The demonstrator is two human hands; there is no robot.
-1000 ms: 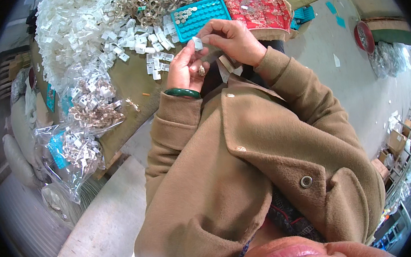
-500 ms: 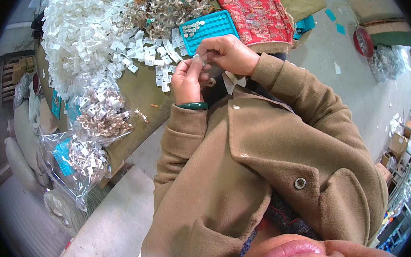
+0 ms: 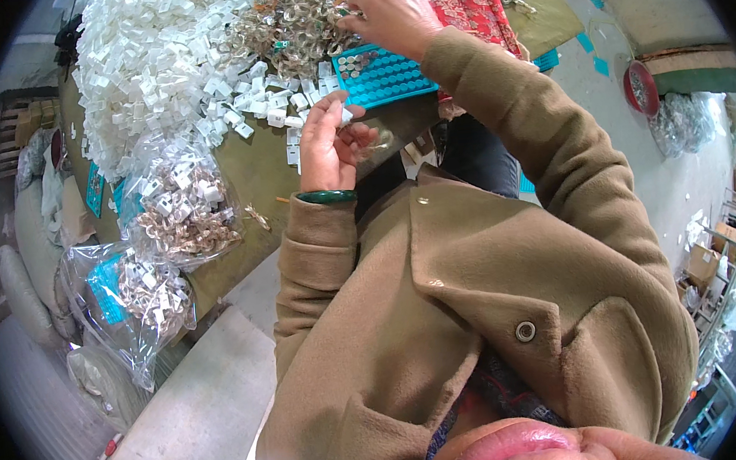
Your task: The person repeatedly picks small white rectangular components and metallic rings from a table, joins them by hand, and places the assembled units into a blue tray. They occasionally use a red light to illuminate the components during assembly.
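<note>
The left hand point(image 3: 327, 147) pinches a small white clip point(image 3: 347, 115) above the surface point(image 3: 251, 174). The right hand point(image 3: 390, 16) closes its fingers in the metal ring pile point(image 3: 292, 33), beside the blue tray point(image 3: 382, 73) and the white clip heap point(image 3: 156, 65).

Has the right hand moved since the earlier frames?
Yes. The right hand has left the left hand and reached forward past the teal tray to the pile of metal pieces.
</note>
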